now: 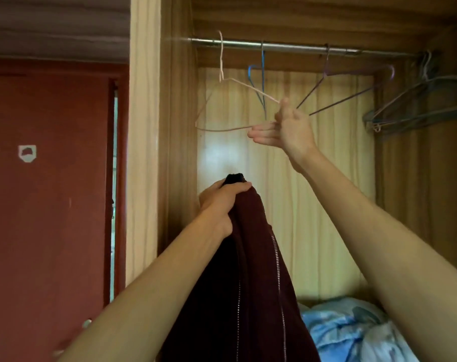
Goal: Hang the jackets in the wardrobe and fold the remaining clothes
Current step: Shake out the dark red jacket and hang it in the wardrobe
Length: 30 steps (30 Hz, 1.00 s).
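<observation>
Maroon zip jacket (251, 257), pink wire hanger (222, 130)

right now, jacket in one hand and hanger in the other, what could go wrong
The right hand holds the pale hanger by one corner only, so it hangs tilted and could snag the blue hanger beside it. The left hand grips the maroon jacket bunched at its top; dressing the hanger this way, it could slip onto the blue bedding below.
</observation>
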Available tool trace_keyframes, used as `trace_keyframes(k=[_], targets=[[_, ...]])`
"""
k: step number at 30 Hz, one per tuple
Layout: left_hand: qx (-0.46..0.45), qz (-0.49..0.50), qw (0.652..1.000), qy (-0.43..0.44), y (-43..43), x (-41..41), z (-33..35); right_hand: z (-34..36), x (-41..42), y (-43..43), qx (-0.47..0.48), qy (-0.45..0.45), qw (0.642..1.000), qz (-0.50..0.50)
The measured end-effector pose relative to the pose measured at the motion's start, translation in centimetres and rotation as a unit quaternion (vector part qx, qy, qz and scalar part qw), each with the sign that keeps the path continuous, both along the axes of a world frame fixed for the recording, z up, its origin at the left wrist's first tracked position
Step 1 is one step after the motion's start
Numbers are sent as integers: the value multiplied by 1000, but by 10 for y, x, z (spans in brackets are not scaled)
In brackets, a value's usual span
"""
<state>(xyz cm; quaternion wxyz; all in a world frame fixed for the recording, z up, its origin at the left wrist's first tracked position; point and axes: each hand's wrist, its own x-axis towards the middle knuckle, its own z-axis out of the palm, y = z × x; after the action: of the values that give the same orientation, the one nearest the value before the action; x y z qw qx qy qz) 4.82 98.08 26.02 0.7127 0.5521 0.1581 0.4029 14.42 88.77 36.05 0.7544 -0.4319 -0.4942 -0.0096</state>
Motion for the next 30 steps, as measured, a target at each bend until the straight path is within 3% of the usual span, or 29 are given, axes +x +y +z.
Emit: trace_keyframes(k=[7,12,15,17,19,23,27,30], targets=[[1,-83,995,48,-39,12,-66,-144,14,-107,-51,99,994,-19],[1,-82,992,93,-74,-3,-76,-224,19,-176,-64,220,973,11],[39,-57,988,139,-117,-2,-93,-248,21,-215,-8,308,950,40],[108,-48,979,166,-150,8,-121,-260,20,-241,-11,317,948,34],[164,-40,965,202,-180,22,-162,-278,17,-267,-54,319,946,15],[174,-50,944,277,-219,40,-233,-329,8,-324,-146,312,939,-16],[278,-46,915,289,-253,41,-269,-364,-3,-378,-194,344,918,19],[328,-44,905,268,-276,40,-278,-389,1,-413,-352,274,895,-22]])
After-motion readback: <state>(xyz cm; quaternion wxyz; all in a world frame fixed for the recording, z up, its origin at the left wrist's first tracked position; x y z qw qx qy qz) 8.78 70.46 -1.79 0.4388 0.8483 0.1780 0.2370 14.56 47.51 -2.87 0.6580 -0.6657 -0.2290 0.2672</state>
